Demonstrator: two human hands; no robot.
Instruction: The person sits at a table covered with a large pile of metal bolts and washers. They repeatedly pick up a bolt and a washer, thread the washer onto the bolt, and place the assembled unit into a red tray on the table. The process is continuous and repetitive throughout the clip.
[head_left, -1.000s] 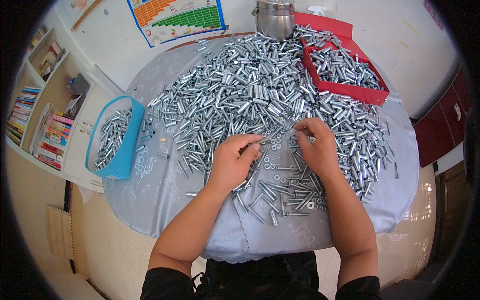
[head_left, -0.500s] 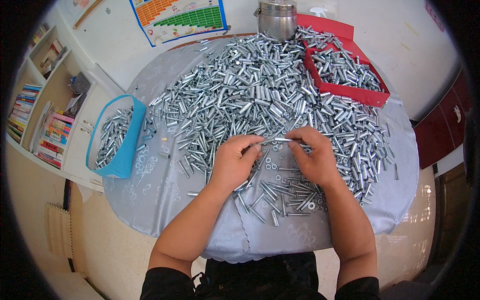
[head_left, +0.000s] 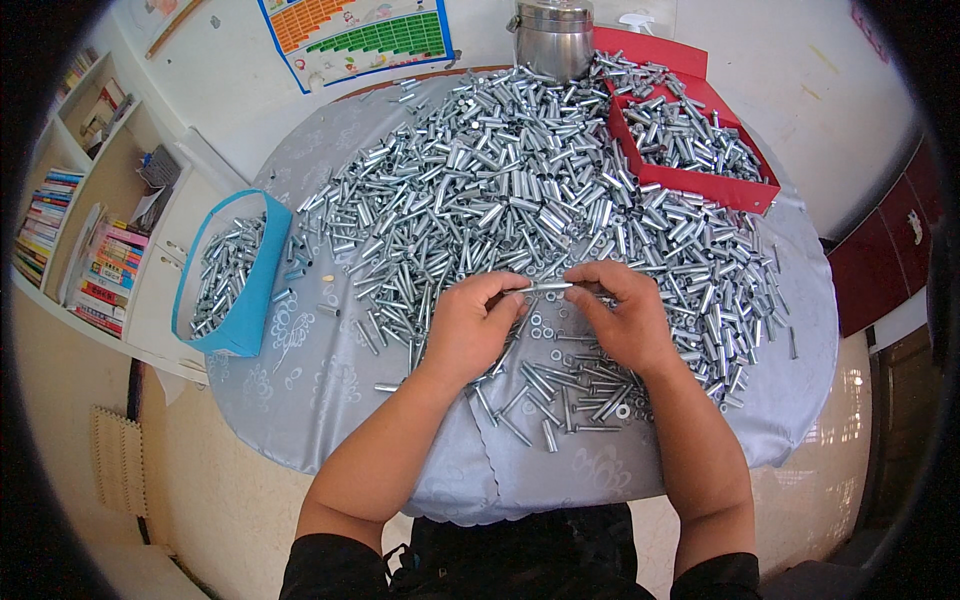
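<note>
My left hand (head_left: pixel 468 328) and my right hand (head_left: pixel 628 318) meet over the near side of the metal pile. Between their pinched fingertips lies a thin silvery expansion bolt (head_left: pixel 548 287), held roughly level. The left thumb and forefinger grip one end, and the right thumb and forefinger grip the other. Whether a nut or washer sits under the fingertips is hidden. Just below the bolt, several small washers (head_left: pixel 537 321) are scattered on the cloth. Loose bolts (head_left: pixel 598 392) lie crisscrossed nearer to me, between my forearms, with a short metal sleeve (head_left: pixel 549 436) at their near edge.
A broad heap of metal sleeves and bolts (head_left: pixel 480 180) covers much of the round table with its silver-grey cloth (head_left: pixel 320 410). At left stands a blue box (head_left: pixel 263 290) of metal parts. A red box (head_left: pixel 700 190) of parts and a steel pot (head_left: pixel 555 45) stand at the back.
My right fingertips have shifted slightly left and down along the bolt, closer to my left fingers. The bolt now lies a little more level. The left hand has hardly moved.
</note>
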